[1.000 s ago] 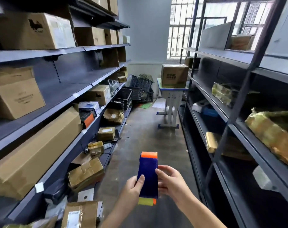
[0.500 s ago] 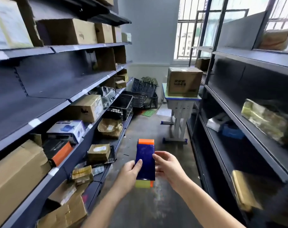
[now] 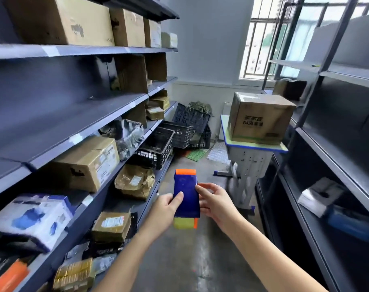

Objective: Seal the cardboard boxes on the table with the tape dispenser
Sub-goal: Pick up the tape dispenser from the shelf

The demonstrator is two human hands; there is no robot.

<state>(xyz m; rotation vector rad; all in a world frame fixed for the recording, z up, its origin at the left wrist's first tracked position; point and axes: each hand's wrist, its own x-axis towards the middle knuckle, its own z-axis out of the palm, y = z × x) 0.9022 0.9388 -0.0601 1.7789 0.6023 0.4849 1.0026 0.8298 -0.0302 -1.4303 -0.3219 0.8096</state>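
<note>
Right now: dispenser gripped in both hands, box waiting on the far table.

Head view: the left hand point(image 3: 164, 209) and the right hand point(image 3: 216, 204) each grip a side of the blue tape dispenser point(image 3: 186, 197), fingers curled round its edges. They hold it upright over the aisle floor, near and central. The cardboard box point(image 3: 260, 118) sits flaps-down on the small table point(image 3: 255, 146) at far right, well apart from the hands. I cannot tell whether its top seam is taped. The box fills most of the tabletop, so a hard pull of tape could drag it toward an edge. The aisle is narrow, so an elbow could clip the left shelving point(image 3: 74, 127).
</note>
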